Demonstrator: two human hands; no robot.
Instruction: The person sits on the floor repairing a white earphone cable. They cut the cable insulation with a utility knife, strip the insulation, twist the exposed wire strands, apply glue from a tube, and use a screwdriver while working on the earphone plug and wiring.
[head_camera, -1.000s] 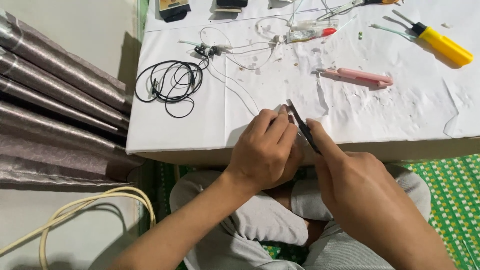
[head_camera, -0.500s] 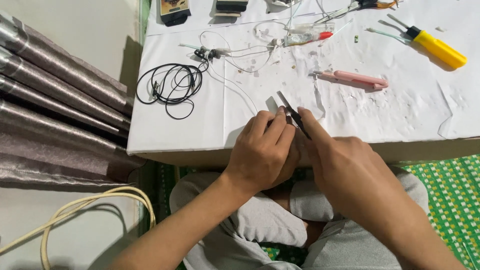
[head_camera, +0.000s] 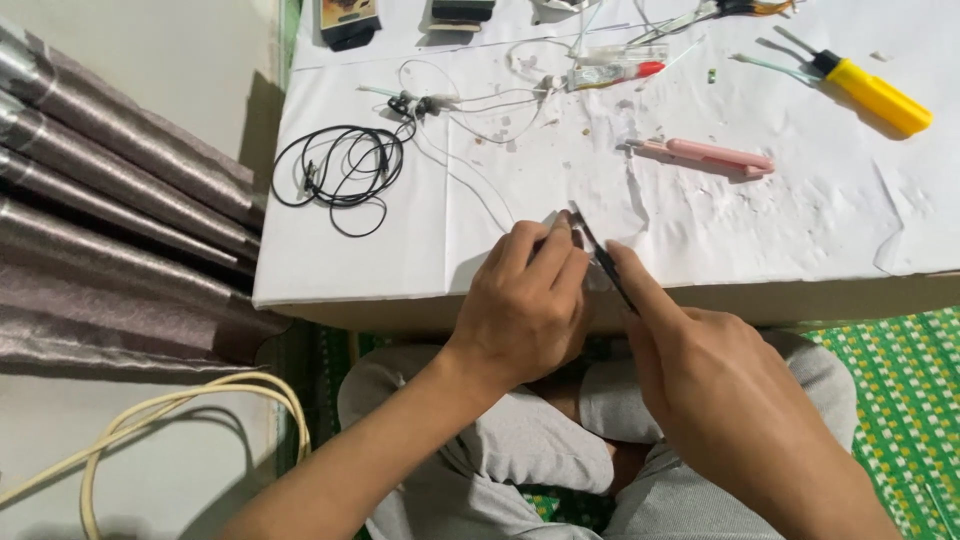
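Left hand: curled at the near edge of the table, fingertips pressed together on something small that its own fingers hide; what it pinches cannot be told. Right hand: closed around slim dark tweezers, thumb and forefinger pinching the shaft, the pointed tip angled up and left to end just beside the left fingertips. Both hands meet over the table's front edge, above the person's folded legs in grey trousers. Table surface: covered in white paper, scuffed and torn in patches. White wire: thin, runs from the far clutter toward the left hand. Black cable: coiled, on the table's left part, well apart from the hands. Pink cutter: lying flat beyond the hands, right of centre. Yellow screwdriver: far right, handle toward the right edge. Clear tube with a red cap: at the far middle, near a tangle of white leads. Two dark boxes: at the far edge. Curtain: grey, folded, left of the table. Cream cable: looped on the floor, lower left. Green mat: patterned, lower right under the legs.
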